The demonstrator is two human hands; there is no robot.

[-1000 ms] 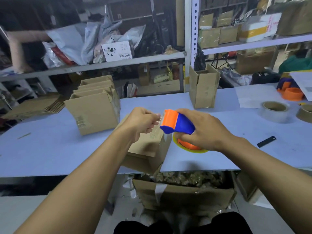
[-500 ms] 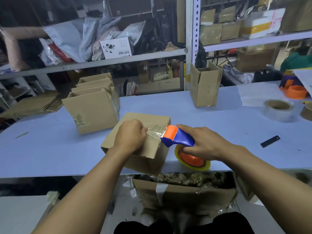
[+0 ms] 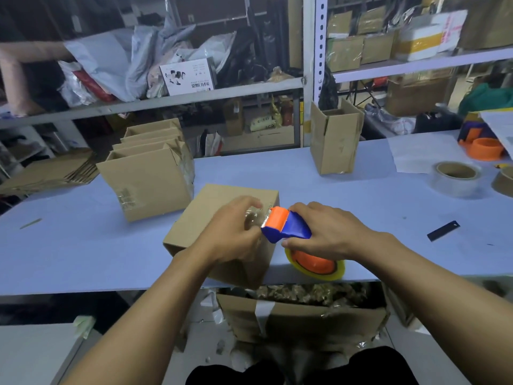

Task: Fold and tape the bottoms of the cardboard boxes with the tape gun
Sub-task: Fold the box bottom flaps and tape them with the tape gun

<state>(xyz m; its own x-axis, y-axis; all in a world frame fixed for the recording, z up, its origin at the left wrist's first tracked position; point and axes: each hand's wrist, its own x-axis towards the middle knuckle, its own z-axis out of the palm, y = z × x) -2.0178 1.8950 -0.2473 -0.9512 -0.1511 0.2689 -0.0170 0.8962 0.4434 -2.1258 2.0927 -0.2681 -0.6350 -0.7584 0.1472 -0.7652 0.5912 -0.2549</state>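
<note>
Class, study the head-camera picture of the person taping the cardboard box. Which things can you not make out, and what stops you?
- Flap seam on the brown cardboard box, head view: covered by the left hand and clear tape.
- Roll on the orange-and-blue tape gun: partly hidden under the right hand.
- Print on the white carton on the shelf: too small.
- Second brown tape roll: cut off by the right edge.

Dim, bluish light falls evenly across the counter (image 3: 83, 245), with only faint shadows beside the fingers (image 3: 251, 202). The clear tape (image 3: 254, 218) between the fingers glints. The fingers look slightly smeared. Shelves (image 3: 194, 97) beyond the fingers bow near the edges, dark and grainy.
</note>
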